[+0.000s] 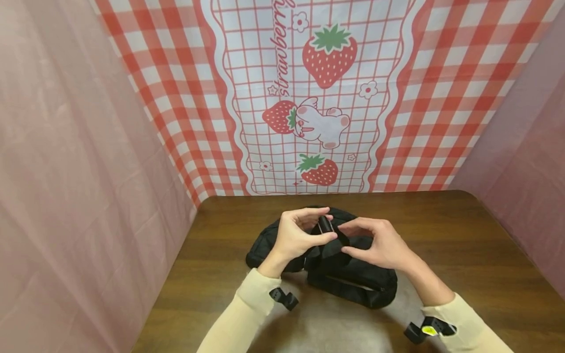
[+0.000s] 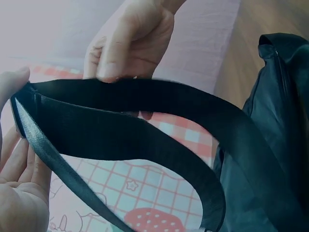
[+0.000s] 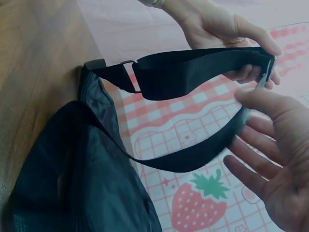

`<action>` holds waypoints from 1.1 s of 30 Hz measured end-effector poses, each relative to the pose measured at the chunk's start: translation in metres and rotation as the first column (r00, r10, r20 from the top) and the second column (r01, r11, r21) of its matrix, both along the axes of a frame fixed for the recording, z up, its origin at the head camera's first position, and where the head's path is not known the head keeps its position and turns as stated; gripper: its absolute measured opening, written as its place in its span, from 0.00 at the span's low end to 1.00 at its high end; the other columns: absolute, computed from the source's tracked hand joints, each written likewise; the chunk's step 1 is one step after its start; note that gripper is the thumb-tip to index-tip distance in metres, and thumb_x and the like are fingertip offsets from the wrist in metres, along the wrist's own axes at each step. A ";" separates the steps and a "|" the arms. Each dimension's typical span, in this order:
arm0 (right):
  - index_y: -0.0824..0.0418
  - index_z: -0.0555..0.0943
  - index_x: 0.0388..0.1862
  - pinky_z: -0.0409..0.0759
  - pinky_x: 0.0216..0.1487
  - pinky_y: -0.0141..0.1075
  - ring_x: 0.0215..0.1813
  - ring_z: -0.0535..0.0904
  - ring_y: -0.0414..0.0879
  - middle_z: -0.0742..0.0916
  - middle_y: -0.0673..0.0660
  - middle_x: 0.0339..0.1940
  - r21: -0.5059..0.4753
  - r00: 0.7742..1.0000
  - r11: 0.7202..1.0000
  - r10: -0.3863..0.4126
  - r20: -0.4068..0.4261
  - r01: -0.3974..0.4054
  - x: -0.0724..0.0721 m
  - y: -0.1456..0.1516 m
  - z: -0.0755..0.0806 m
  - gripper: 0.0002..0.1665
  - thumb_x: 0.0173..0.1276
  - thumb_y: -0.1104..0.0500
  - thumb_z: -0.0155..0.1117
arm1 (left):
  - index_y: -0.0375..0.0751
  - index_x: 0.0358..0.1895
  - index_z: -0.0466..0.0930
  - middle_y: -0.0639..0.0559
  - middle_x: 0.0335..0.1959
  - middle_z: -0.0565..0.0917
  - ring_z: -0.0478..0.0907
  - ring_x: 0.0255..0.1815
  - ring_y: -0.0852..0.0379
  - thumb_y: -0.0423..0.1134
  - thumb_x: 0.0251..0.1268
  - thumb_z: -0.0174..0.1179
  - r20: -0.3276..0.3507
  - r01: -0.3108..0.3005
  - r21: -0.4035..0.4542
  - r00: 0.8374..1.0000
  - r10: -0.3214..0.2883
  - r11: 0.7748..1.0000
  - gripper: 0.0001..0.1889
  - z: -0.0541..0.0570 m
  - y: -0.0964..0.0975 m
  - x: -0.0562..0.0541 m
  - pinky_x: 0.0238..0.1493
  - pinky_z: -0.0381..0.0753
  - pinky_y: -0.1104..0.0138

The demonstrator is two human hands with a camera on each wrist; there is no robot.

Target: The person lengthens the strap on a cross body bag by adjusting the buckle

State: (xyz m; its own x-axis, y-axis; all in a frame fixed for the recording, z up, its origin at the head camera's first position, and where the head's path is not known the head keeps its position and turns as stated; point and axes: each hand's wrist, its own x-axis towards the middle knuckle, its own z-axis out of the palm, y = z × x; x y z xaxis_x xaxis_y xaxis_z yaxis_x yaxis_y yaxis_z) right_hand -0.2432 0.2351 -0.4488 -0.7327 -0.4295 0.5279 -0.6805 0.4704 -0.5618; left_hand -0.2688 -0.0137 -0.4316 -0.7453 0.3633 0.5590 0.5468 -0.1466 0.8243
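A black fabric bag (image 1: 362,277) lies on the table, its black webbing strap (image 2: 106,135) lifted above it in loops. My left hand (image 1: 296,233) holds the strap at a flat slide buckle (image 3: 268,67), thumb on one edge and fingers on the other. Facing it, my right hand (image 1: 381,242) pinches a single length of the strap between thumb and fingers, just beside the buckle. In the right wrist view, a rectangular ring (image 3: 128,62) joins the doubled strap to a short tab on the bag. Part of the right fingers is hidden behind the strap in the left wrist view.
The brown wooden table (image 1: 212,245) runs back to a red-checked strawberry cloth (image 1: 309,147). Pink curtains (image 1: 88,171) hang at both sides. Small black devices (image 1: 284,298) are strapped to both wrists, over cream sleeves.
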 end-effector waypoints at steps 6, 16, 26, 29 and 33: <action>0.60 0.89 0.58 0.90 0.54 0.32 0.54 0.90 0.38 0.93 0.58 0.54 -0.073 0.999 0.997 0.037 -0.033 -0.040 -0.004 -0.016 -0.001 0.31 0.54 0.65 0.87 | 0.28 0.57 0.88 0.28 0.46 0.90 0.91 0.41 0.65 0.21 0.53 0.77 -0.021 0.044 0.006 0.999 -0.044 0.999 0.25 -0.003 0.006 0.000 0.46 0.93 0.57; 0.62 0.91 0.50 0.89 0.44 0.27 0.42 0.90 0.34 0.94 0.59 0.44 -0.187 0.995 0.982 0.009 -0.101 -0.028 -0.006 -0.022 0.003 0.27 0.49 0.73 0.86 | 0.29 0.55 0.90 0.32 0.47 0.92 0.93 0.42 0.54 0.23 0.54 0.79 -0.049 0.034 -0.052 0.998 -0.036 0.998 0.22 0.001 0.002 -0.001 0.47 0.93 0.57; 0.57 0.91 0.48 0.87 0.42 0.23 0.37 0.90 0.38 0.93 0.53 0.38 -0.139 0.993 0.990 -0.039 -0.108 0.023 -0.004 -0.013 0.005 0.28 0.46 0.69 0.89 | 0.27 0.54 0.89 0.31 0.47 0.92 0.93 0.47 0.53 0.21 0.53 0.78 -0.039 0.043 -0.043 0.998 -0.044 0.998 0.22 0.004 -0.002 -0.003 0.53 0.92 0.57; 0.57 0.91 0.49 0.87 0.42 0.23 0.37 0.90 0.38 0.94 0.54 0.38 -0.135 0.994 0.991 -0.030 -0.104 0.016 -0.005 -0.011 0.006 0.28 0.47 0.68 0.90 | 0.27 0.54 0.89 0.31 0.47 0.92 0.93 0.46 0.53 0.21 0.52 0.79 -0.051 0.046 -0.046 0.998 -0.048 0.998 0.22 0.004 -0.002 -0.004 0.51 0.92 0.57; 0.56 0.91 0.48 0.88 0.42 0.24 0.37 0.90 0.38 0.94 0.53 0.39 -0.108 0.994 0.994 -0.034 -0.108 0.023 -0.004 -0.005 0.010 0.28 0.46 0.67 0.90 | 0.26 0.54 0.89 0.31 0.47 0.91 0.93 0.45 0.50 0.21 0.51 0.79 -0.049 0.056 -0.049 0.997 -0.058 0.997 0.23 0.004 -0.002 -0.004 0.50 0.93 0.56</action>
State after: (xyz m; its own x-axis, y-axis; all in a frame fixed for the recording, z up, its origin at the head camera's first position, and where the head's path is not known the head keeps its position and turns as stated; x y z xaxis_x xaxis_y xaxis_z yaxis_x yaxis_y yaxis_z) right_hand -0.2472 0.2299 -0.4384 -0.6790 -0.3461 0.6475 -0.7280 0.4319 -0.5325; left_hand -0.2733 -0.0153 -0.4273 -0.6940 0.4317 0.5762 0.5795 -0.1400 0.8029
